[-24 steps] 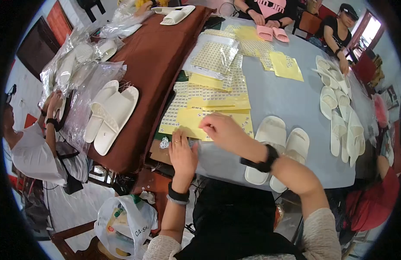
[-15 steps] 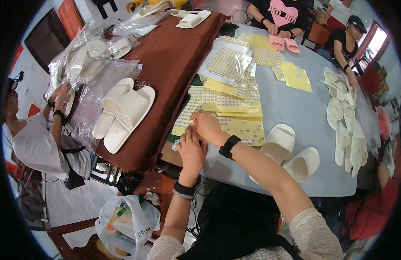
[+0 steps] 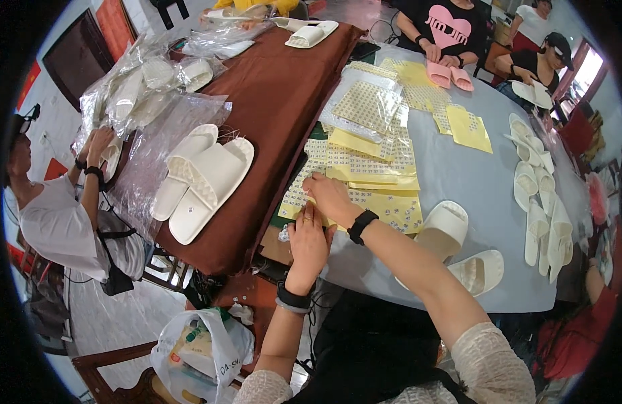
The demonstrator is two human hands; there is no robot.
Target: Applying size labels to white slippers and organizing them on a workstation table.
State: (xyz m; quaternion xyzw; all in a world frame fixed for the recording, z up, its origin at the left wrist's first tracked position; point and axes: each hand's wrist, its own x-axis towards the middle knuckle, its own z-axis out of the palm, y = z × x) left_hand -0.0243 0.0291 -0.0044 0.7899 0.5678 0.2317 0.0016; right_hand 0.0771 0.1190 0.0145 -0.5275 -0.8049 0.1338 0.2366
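Both hands work at the near left of the yellow sticker sheets [image 3: 385,209], which carry rows of small round labels. My left hand [image 3: 309,244] lies on the lower left edge of a sheet, its fingers stretched forward. Just beyond it my right hand [image 3: 329,198] is bent over the same sheet with fingertips drawn together. Whatever is between those fingertips is too small to make out. To the right of my right forearm, a pair of white slippers [image 3: 444,229] rests on the grey table [image 3: 459,178], one partly hidden by that arm.
A brown-covered table [image 3: 284,87] adjoins on the left, bearing white slippers [image 3: 210,192] and plastic-wrapped ones [image 3: 146,84]. More white slippers [image 3: 543,202] line the right edge. Across the table a person handles pink slippers [image 3: 449,75]. A white plastic bag [image 3: 203,357] sits below left.
The whole view has shifted slightly, with my hands staying at the sheet's left part. At the far right, a person has lifted a white slipper off the table.
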